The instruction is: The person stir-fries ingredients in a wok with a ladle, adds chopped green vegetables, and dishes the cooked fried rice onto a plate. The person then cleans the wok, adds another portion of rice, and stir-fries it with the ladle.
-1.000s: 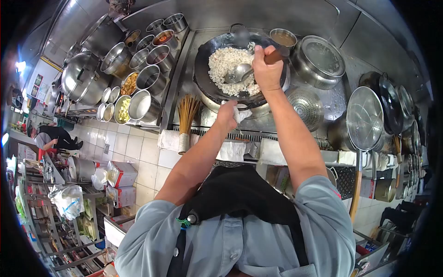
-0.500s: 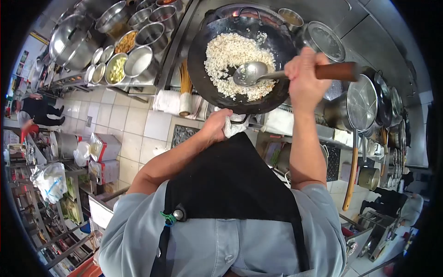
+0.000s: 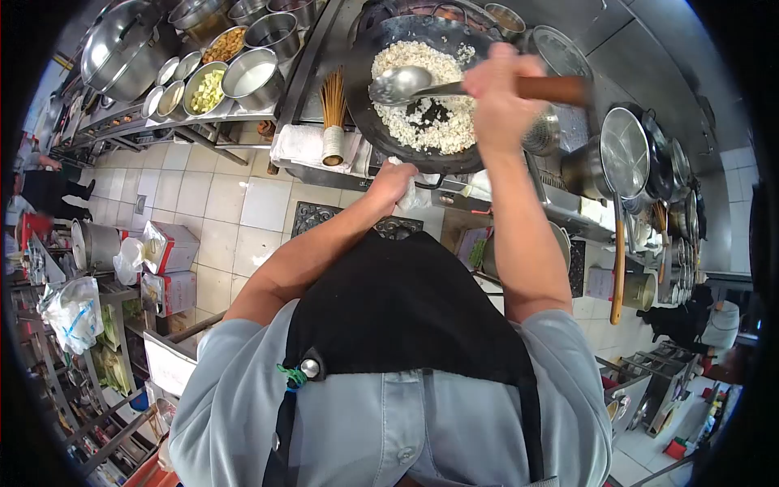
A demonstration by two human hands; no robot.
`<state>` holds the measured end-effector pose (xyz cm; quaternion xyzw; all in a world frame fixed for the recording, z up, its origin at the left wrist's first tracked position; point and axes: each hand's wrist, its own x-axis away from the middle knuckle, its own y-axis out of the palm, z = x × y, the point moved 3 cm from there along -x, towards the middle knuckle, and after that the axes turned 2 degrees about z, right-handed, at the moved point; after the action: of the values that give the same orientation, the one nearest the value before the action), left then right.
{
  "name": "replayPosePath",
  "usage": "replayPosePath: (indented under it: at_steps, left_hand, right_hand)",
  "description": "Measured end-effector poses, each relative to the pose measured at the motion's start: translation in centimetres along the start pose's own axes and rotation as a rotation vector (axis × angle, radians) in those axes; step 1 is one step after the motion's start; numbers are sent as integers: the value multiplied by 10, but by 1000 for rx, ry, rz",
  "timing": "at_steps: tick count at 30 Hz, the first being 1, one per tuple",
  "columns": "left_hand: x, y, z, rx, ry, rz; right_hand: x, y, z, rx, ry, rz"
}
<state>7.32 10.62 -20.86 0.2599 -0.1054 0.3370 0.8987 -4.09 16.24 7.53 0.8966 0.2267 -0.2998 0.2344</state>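
Observation:
A black wok [image 3: 365, 105] with a layer of white grains [image 3: 438, 130] tilts toward me at the stove. My left hand [image 3: 391, 183] is closed on a white cloth [image 3: 414, 196] at the wok's near handle. My right hand [image 3: 505, 97], slightly blurred, is wrapped round the brown-handled ladle [image 3: 402, 84]. The ladle's bowl lies over the grains at the left part of the wok, and its handle points right. A bamboo brush [image 3: 333, 109] stands just left of the wok.
Metal containers, one with pale yellow pieces [image 3: 208, 91], crowd the left counter. To the right are a lidded pot [image 3: 562, 53] and a wire strainer [image 3: 625, 150]. One person [image 3: 53, 183] stands far left, another [image 3: 690, 319] far right. Boxes [image 3: 170, 247] sit at the left.
The wok has come off its burner toward me, with my left hand and the cloth. The ladle went right with my right hand, then its bowl swung back left over the grains. The view has shifted.

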Motion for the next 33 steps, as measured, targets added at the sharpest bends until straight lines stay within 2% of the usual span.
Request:
replayPosePath:
  at_steps: [1,2,3,4,6,9,10,13,14,16,18,21,23,26,28,29,30,31,32,33]
  left_hand:
    - [2,0,-1,-49,-10,2]
    - [4,-1,2,-96,-15,7]
    - [1,-2,6,-140,-9,17]
    - [1,1,7,-57,93,14]
    - [12,9,20,-18,37,52]
    - [11,10,21,64,-69,42]
    - [12,9,17,89,-112,24]
    - [16,12,21,81,-21,62]
    - [-6,0,1,37,-49,15]
    - [-6,-1,4,70,-60,21]
    - [-1,2,5,110,-45,40]
    - [9,8,17,117,-89,9]
    - [4,4,12,95,-96,-25]
    - [-10,-4,2,122,-101,-7]
    - [-4,-3,4,115,-106,36]
    - [-6,-4,4,100,-116,-8]
    - [-8,-6,5,85,-126,-53]
    - [-7,-7,4,66,-137,-101]
    - [3,3,15,153,-114,-80]
    - [6,2,21,72,-107,-50]
  right_hand:
    - [7,-6,38,-53,114,-14]
    - [-1,-11,36,-32,138,41]
    - [-13,-10,27,-18,158,88]
    - [-17,-10,17,-28,181,94]
    - [-13,-6,-30,-39,232,110]
    - [28,1,-50,183,177,76]
    - [35,-15,-13,54,118,73]
    - [-3,-40,21,-18,115,33]
    - [-13,-38,3,71,110,102]
    - [-12,-29,-48,81,104,73]
    - [10,-37,-68,103,81,61]
    - [34,-68,-3,32,26,57]
    - [-2,-97,16,86,-2,112]
    - [-44,-95,-45,93,59,280]
    - [-40,-102,-58,109,-50,279]
    - [-38,-104,-62,116,-104,279]
    - [-31,-107,-35,298,-108,365]
    - [-22,-114,-1,175,-41,358]
    - [-28,-114,6,71,30,332]
    - [-33,-107,7,-39,98,301]
